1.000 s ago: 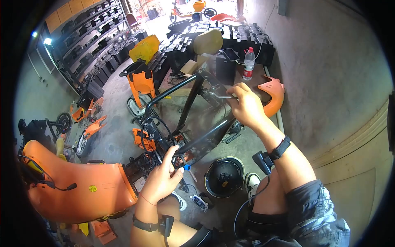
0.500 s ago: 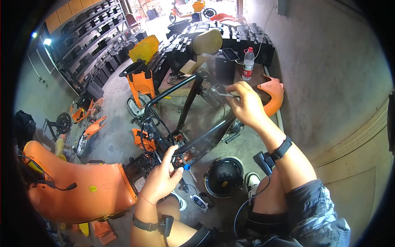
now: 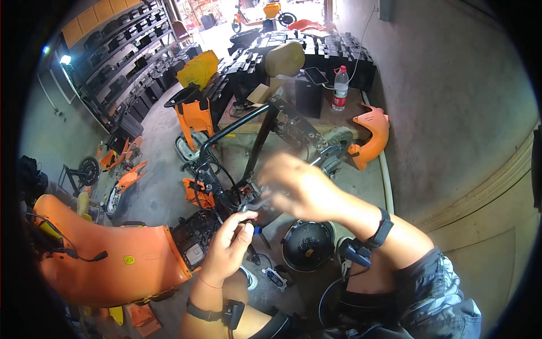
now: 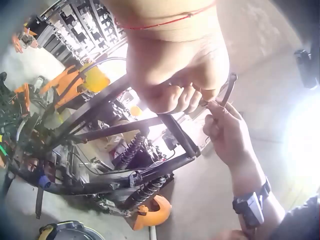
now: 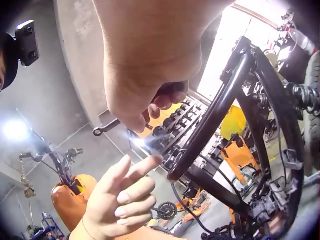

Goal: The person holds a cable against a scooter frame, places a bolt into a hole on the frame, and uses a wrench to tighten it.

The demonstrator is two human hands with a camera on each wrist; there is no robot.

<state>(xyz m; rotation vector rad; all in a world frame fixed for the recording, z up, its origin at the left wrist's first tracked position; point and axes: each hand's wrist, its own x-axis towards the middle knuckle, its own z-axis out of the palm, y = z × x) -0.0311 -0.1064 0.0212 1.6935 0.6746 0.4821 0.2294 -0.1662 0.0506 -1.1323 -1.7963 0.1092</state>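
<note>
My right hand, blurred in the head view, pinches a metal wrench. One ring end of the wrench sticks out past the thumb in the right wrist view. Just below it, my left hand has its index fingertip right at the wrench's other end, the thumb close by. The left hand's other fingers are curled, seen in the right wrist view; I cannot tell if they hold anything. Beyond both hands stands a black scooter frame with cables and coil springs. A blue part sits on the frame.
A large orange body panel fills the left side. A black helmet lies on the floor near my feet. Behind the frame are black boxes, a water bottle and an orange fender. A bare wall bounds the right.
The right hand has swung down and left with the wrench, from the frame's upper right to beside the left hand. The left index finger has bent closer to the thumb.
</note>
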